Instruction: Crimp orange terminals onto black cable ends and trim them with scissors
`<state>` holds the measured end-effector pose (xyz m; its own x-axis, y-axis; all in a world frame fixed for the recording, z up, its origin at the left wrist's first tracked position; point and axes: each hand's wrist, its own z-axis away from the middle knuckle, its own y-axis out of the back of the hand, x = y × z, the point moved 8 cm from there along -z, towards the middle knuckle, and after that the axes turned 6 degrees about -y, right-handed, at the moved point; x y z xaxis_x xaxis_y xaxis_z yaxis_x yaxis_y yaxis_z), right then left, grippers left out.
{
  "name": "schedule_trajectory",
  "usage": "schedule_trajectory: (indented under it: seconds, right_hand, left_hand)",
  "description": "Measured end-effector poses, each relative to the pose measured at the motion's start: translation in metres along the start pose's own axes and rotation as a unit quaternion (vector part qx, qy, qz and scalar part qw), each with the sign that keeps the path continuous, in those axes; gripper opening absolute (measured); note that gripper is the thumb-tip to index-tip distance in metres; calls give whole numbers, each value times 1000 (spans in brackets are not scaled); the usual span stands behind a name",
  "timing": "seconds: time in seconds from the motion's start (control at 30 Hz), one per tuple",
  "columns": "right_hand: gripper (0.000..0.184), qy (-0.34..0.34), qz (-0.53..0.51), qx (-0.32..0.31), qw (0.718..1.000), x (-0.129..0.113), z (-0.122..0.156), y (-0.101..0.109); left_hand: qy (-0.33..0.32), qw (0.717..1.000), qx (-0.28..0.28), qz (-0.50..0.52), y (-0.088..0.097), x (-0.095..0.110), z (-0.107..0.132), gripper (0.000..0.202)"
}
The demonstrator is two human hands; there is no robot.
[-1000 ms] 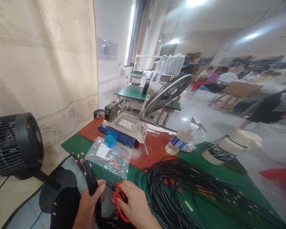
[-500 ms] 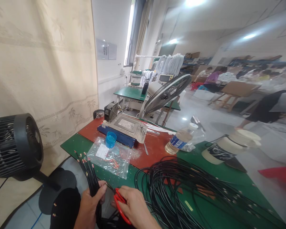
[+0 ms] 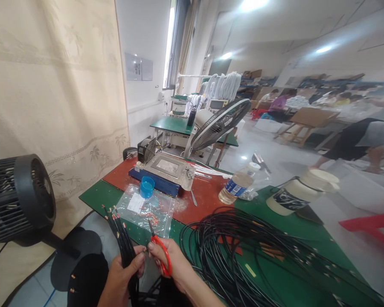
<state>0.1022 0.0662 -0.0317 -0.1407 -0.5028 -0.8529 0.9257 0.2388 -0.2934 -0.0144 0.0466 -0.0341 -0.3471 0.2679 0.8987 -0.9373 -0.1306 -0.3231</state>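
My left hand (image 3: 126,269) is closed round a bundle of black cables (image 3: 122,238). Their upper ends fan out, with short red and pale wire tips showing. Between its thumb and forefinger one cable end sticks out to the right. My right hand (image 3: 169,260) keeps red-handled scissors (image 3: 164,251) in its palm, the dark blades pointing up and away. Its thumb and forefinger pinch close to that cable end; whether they touch it is too small to tell. Just beyond the hands lies a clear plastic bag (image 3: 163,224) with small orange-red pieces on it.
A large coil of black cable (image 3: 208,243) spreads over the green table (image 3: 96,197) at right. Behind stand a blue round container (image 3: 147,187), a hot plate (image 3: 166,166), a bottle (image 3: 235,187) and a cream jar (image 3: 288,198). A black fan (image 3: 35,200) is at left. Other people sit far right.
My right hand has turned the scissors so the blades point up, away from the cable end, and its fingertips have come up to my left thumb. The view has shifted slightly.
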Motion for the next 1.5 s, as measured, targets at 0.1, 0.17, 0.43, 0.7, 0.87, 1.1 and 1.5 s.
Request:
schedule_trajectory:
  seconds: [0.1, 0.17, 0.43, 0.7, 0.87, 1.1, 1.5]
  right_hand:
    - [49, -4, -5, -12, 1000, 1, -3, -5]
    - [47, 13, 24, -4, 1000, 0, -3, -5]
    - [48, -19, -12, -4, 1000, 1, 0, -7]
    - [47, -39, -49, -51, 997, 5, 3, -15]
    - [45, -34, -55, -71, 995, 9, 6, -18]
    - [50, -62, -63, -70, 994, 13, 4, -20]
    - [44, -76, -90, -40, 992, 15, 6, -19]
  left_hand:
    - [-8, 1000, 19, 2, 2, -2, -1, 34]
    - [-11, 1000, 24, -9, 4, -4, -2, 35]
    - [-8, 1000, 5, -1, 1, -5, -1, 31]
    - [10, 1000, -23, 11, -5, -6, 3, 30]
    - [25, 999, -38, 2, -6, -9, 3, 31]
    - [26, 997, -65, 13, -9, -9, 6, 31]
    - [24, 997, -55, 45, -10, -9, 6, 26]
